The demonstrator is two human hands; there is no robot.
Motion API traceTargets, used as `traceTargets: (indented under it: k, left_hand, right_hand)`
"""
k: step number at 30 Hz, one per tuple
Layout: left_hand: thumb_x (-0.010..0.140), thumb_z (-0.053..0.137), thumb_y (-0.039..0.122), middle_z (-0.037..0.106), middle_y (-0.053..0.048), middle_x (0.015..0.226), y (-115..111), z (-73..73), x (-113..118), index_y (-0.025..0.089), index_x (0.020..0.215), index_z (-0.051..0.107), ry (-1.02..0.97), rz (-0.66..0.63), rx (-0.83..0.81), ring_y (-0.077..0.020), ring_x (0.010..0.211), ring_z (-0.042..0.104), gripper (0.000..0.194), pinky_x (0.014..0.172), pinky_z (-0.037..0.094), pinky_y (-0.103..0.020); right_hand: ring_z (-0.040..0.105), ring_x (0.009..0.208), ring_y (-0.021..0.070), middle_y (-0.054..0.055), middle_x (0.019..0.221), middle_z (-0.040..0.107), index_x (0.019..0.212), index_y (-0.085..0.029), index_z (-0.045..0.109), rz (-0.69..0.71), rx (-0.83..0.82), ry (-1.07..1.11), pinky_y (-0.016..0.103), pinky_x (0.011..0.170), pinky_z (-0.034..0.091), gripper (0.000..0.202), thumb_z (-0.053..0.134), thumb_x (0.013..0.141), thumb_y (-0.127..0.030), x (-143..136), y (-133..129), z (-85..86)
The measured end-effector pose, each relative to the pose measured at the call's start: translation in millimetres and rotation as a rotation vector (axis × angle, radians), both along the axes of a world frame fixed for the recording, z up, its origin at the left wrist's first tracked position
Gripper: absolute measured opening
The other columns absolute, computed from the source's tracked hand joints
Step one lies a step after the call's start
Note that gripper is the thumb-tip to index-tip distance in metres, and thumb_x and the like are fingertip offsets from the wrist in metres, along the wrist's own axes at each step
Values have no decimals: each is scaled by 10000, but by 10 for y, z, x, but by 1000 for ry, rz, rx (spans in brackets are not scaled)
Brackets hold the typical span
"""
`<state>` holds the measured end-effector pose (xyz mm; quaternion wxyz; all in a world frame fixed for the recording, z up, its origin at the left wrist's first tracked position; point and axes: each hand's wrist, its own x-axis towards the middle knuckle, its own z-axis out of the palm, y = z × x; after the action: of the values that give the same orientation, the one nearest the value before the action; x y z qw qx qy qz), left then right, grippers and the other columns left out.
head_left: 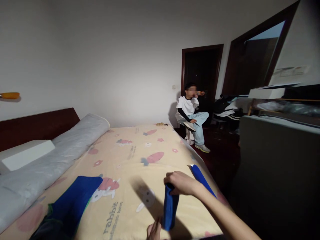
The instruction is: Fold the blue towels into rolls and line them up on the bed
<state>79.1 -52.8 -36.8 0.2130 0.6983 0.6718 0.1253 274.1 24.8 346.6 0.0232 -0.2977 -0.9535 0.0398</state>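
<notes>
My right hand (181,182) is closed around the top of a blue roll (170,210), which looks like rolled-up cloth or sheet. The roll stands nearly upright over the bed's patterned sheet, and its upper end shows a dark hollow. Low at its left side, my left hand (153,230) has its fingers curled in against the bottom edge; much of this hand is cut off by the frame. Beyond my right forearm lies a second blue roll (203,180) with a white tip. A flat blue cloth (75,198) with green edging is spread at the left.
A grey padded roll (75,141) and a white box (27,153) lie along the headboard (37,123). A person (191,113) sits past the bed's far right corner. To the right stands a dark cabinet-like block (275,166) with things piled behind it.
</notes>
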Motion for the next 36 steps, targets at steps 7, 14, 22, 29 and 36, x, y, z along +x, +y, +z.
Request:
traceTargets:
  k: [7, 14, 22, 29, 36]
  left_hand:
    - [701, 536, 222, 198, 45, 1570, -25, -83, -30, 300, 1477, 291, 84, -124, 24, -216, 1463, 202, 818, 1191, 217, -431]
    - [613, 479, 80, 162, 52, 1583, -159, -50, 28, 294, 1495, 230, 69, -112, 96, -211, 1473, 155, 941, 1210, 170, -457]
    - [552, 471, 76, 127, 84, 1582, -134, -304, -66, 334, 1500, 169, 55, -167, 121, -207, 1473, 154, 1029, 1204, 199, -469]
    - [551, 478, 58, 153, 71, 1577, -162, -403, -64, 347, 1503, 136, 58, -159, 209, -224, 1465, 192, 1053, 1190, 240, -476]
    - [574, 472, 41, 202, 63, 1568, -212, -260, -17, 348, 1502, 164, 68, -151, 273, -220, 1446, 254, 1025, 1165, 289, -455]
  right_hand:
    - [653, 809, 223, 43, 894, 699, 917, -234, 699, -226, 61, -25, 274, 647, 390, 241, 673, 694, -145, 521, 181, -56]
    - [649, 792, 182, 20, 903, 696, 946, -250, 673, -284, 148, -111, 238, 610, 374, 224, 661, 723, -226, 886, 582, -209]
    - [594, 916, 236, 123, 1018, 643, 1064, -156, 607, -417, 477, -80, 318, 784, 373, 224, 535, 855, -193, 1196, 1077, -348]
    - [605, 901, 229, 98, 1016, 664, 1021, -193, 634, -330, 568, -113, 356, 791, 424, 272, 516, 804, -81, 1310, 714, -1745]
    - [643, 905, 229, 63, 1026, 692, 1031, -229, 634, -202, 663, -95, 372, 769, 494, 347, 484, 778, -44, 1648, 445, -2993]
